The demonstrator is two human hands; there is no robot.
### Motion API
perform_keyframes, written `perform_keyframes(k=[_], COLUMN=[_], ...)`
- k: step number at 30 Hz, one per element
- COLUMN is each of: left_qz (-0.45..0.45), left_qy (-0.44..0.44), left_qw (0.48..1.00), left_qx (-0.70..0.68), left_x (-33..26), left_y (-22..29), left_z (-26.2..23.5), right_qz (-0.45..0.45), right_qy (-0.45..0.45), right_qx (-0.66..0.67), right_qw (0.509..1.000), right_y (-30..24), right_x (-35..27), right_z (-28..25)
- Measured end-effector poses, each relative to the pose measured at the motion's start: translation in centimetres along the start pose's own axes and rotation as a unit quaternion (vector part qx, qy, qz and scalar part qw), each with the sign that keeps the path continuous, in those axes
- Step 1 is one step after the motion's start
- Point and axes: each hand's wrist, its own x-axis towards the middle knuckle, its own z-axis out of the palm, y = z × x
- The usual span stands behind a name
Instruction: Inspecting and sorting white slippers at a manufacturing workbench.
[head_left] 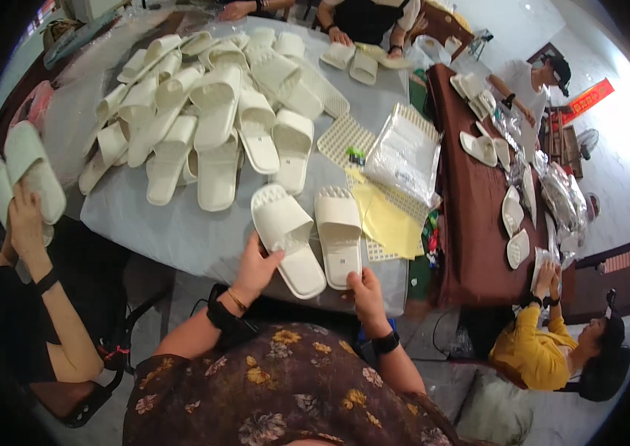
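In the lower middle of the frame, the person's left hand [255, 269] pinches the left edge of a cream, open-toed plastic slipper [304, 271] between thumb and fingers, with the thumb lying near the strap. Just beside it, the right hand [367, 297] pinches the heel of a second cream plastic slipper [341, 256], thumb on top; how far the fingers reach underneath cannot be told. Both slippers point their toes to the upper part of the frame, heels toward the person, at the near edge of a table under a grey plastic sheet [148, 234]. Above them, from the centre to the upper left, spreads a heap of cream slippers [218, 108]. To the right of the held pair lie thin yellow paper sheets [393, 223], and above these a stack of clear plastic bags [404, 152]. At the left edge, a co-worker's hand [26, 223] holds a pair of pale slippers [36, 171]. Farther right stands a table covered in brown cloth [471, 238].
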Motion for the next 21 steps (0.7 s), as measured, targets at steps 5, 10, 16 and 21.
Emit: perform_keyframes(k=[5, 10, 16, 21], left_qz=[-0.047, -0.019, 0.35, 0.401], left_qy=[-0.02, 0.03, -0.141, -0.263], left_qw=[0.965, 0.912, 0.794, 0.754], left_qx=[0.257, 0.41, 0.477, 0.45], left_x=[-0.1, 0.1, -1.0, -0.4], left_y=[3.7, 6.1, 6.1, 2.7], left_z=[-1.6, -1.0, 1.3, 5.0], right_qz=[-0.01, -0.267, -0.321, -0.364], right_qy=[-0.046, 0.119, 0.036, 0.033], right_qx=[-0.151, -0.468, -0.401, -0.428], right_qw=[0.987, 0.834, 0.857, 0.827], right_y=[1.0, -1.9, -2.2, -0.9], right_x=[1.0, -0.4, 0.2, 0.8], right_z=[-1.6, 0.7, 1.2, 1.6])
